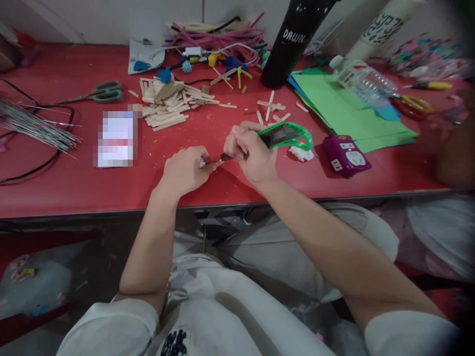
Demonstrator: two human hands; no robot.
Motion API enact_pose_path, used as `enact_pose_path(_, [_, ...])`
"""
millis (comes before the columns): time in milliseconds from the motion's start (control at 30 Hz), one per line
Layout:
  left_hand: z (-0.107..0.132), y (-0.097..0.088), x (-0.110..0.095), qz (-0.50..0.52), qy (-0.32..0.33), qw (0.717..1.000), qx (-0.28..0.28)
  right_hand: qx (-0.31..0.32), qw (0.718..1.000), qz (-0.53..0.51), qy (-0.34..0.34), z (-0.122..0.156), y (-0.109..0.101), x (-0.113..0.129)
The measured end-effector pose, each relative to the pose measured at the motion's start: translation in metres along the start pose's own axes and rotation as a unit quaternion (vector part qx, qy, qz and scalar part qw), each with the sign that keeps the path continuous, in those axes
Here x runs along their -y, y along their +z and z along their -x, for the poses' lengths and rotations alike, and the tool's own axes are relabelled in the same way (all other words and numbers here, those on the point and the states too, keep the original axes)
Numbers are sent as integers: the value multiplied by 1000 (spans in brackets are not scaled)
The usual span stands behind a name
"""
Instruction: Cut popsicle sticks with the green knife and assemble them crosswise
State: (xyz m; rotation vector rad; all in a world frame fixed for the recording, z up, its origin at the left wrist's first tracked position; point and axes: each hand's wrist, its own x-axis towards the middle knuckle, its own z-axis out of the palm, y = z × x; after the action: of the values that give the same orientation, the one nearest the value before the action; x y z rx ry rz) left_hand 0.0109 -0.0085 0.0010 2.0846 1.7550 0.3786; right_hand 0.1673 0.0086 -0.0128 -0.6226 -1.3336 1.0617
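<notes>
My right hand [252, 153] is closed around a pair of green-handled scissors [306, 136], the handle loops pointing right and the dark blades pointing left. Close to the table's front edge, my left hand [189, 168] pinches a small thin piece, probably a bit of wooden stick, at the blade tip. Its fingers hide most of that piece. Behind my hands lies a pile of wooden craft sticks [166, 118]. A small cross of sticks [271, 106] rests farther right, with loose sticks beside it. Crumpled white tissue [301, 153] lies under the handles.
On the red table [156, 188] are a bundle of metal wires [37, 126], grey-green scissors [106, 92], a blurred bright rectangle [117, 141], a purple socket block [347, 154], green paper sheets [356, 104], a plastic bottle [365, 81] and a black tumbler [287, 44]. Another person's arm [456, 143] is at right.
</notes>
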Motion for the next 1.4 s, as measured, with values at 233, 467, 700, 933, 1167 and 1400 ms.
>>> enact_pose_path(233, [0, 0, 1, -2, 3, 1000, 6, 2, 1000, 4, 7, 1, 1, 2])
enact_pose_path(467, [-1, 0, 0, -2, 2, 1000, 5, 7, 1000, -1, 1, 2, 0, 1])
enact_pose_path(700, [-1, 0, 1, -1, 4, 1000, 6, 1, 1000, 2, 2, 1, 1, 1])
enact_pose_path(933, [1, 2, 3, 14, 24, 1000, -13, -14, 999, 33, 13, 2, 1, 1])
enact_pose_path(1167, [3, -1, -6, 63, 56, 995, -53, 7, 998, 47, 38, 3, 2, 13])
enact_pose_path(1400, [3, 8, -21, 46, 60, 993, -90, 5, 993, 116, -18, 2, 1, 12])
